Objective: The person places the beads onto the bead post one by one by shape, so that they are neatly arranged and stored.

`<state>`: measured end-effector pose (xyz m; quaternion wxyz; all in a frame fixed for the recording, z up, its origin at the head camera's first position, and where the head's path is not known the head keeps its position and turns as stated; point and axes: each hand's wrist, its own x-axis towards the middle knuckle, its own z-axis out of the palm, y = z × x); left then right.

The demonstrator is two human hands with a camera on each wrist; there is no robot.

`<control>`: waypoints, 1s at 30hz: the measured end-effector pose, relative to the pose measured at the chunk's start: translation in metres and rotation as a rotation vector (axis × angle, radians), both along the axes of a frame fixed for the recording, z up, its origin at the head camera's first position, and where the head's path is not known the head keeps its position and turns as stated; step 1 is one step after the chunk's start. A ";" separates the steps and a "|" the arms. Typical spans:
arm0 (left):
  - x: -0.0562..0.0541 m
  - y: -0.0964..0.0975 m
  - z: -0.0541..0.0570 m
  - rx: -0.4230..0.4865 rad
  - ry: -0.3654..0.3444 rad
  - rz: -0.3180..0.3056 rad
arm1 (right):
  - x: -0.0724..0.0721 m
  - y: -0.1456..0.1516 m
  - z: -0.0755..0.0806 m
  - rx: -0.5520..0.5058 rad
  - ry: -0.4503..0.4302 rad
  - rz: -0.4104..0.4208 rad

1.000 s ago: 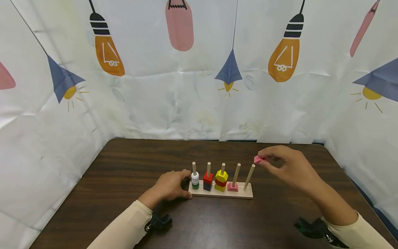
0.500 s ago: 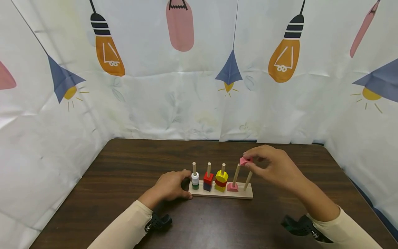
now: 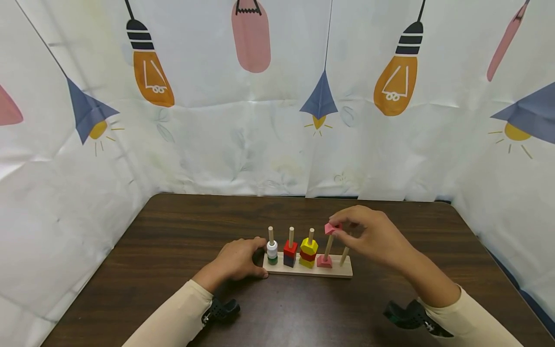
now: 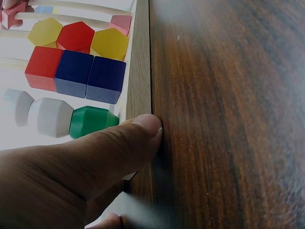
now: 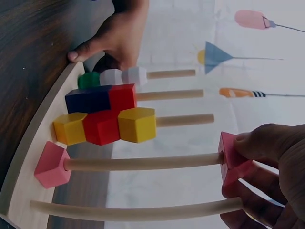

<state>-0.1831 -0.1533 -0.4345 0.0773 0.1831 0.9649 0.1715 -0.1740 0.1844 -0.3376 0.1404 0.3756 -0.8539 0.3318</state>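
My right hand (image 3: 370, 233) pinches a pink block (image 3: 331, 229) between thumb and fingers at the tip of the fourth peg (image 5: 143, 162). In the right wrist view, the peg's end meets the hole in that block. At the foot of the same peg sits another pink block (image 5: 51, 164). My left hand (image 3: 236, 260) holds the left end of the wooden peg stacker's base (image 3: 310, 272). Its thumb (image 4: 138, 131) presses the front edge in the left wrist view; its other fingers are mostly hidden behind the end.
The first peg bears white and green beads (image 5: 110, 77). Red and blue cubes (image 4: 74, 71) fill the second, yellow and red hexagonal blocks (image 5: 101, 127) the third. A bare fifth peg (image 5: 138, 212) stands at the right end. Behind the brown table (image 3: 277, 308) hangs a printed cloth (image 3: 208, 144).
My right hand has carried the pink block leftward from right of the fifth peg to the top of the fourth peg. The left hand and the stacker stay put.
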 end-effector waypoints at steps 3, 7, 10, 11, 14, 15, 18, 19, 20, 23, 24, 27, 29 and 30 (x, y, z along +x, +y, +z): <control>0.000 0.000 0.000 -0.003 0.000 0.001 | -0.001 -0.002 -0.003 -0.005 -0.028 0.004; 0.000 0.000 0.000 -0.001 0.003 -0.002 | -0.001 -0.004 -0.010 0.008 -0.077 -0.010; 0.000 -0.001 -0.001 0.002 0.004 -0.006 | -0.002 -0.004 -0.016 0.020 -0.116 -0.023; 0.000 -0.001 -0.001 0.003 0.005 -0.007 | -0.002 -0.004 -0.019 0.022 -0.128 -0.028; 0.000 -0.001 -0.001 0.002 0.007 -0.009 | -0.003 -0.005 -0.026 0.025 -0.173 -0.045; 0.000 -0.001 -0.002 0.002 0.007 -0.010 | -0.003 -0.004 -0.028 0.026 -0.190 -0.052; 0.000 -0.001 -0.002 0.002 0.008 -0.010 | -0.002 -0.004 -0.036 0.022 -0.232 -0.078; 0.000 -0.001 -0.002 0.002 0.007 -0.010 | -0.002 -0.004 -0.039 0.021 -0.242 -0.088; 0.000 -0.001 -0.002 0.002 0.007 -0.010 | -0.002 -0.003 -0.042 0.019 -0.247 -0.097; 0.000 0.000 -0.001 0.002 0.005 -0.008 | -0.002 -0.002 -0.050 -0.007 -0.265 -0.115; 0.000 0.000 -0.001 0.002 0.005 -0.007 | -0.002 -0.002 -0.053 -0.019 -0.274 -0.117; 0.000 0.000 -0.002 0.002 0.005 -0.005 | -0.004 -0.001 -0.062 -0.059 -0.315 -0.104; -0.001 0.000 -0.002 0.001 0.005 -0.005 | -0.005 -0.001 -0.069 -0.071 -0.341 -0.091; -0.001 -0.001 -0.002 0.001 0.006 -0.005 | -0.006 -0.001 -0.073 -0.072 -0.353 -0.084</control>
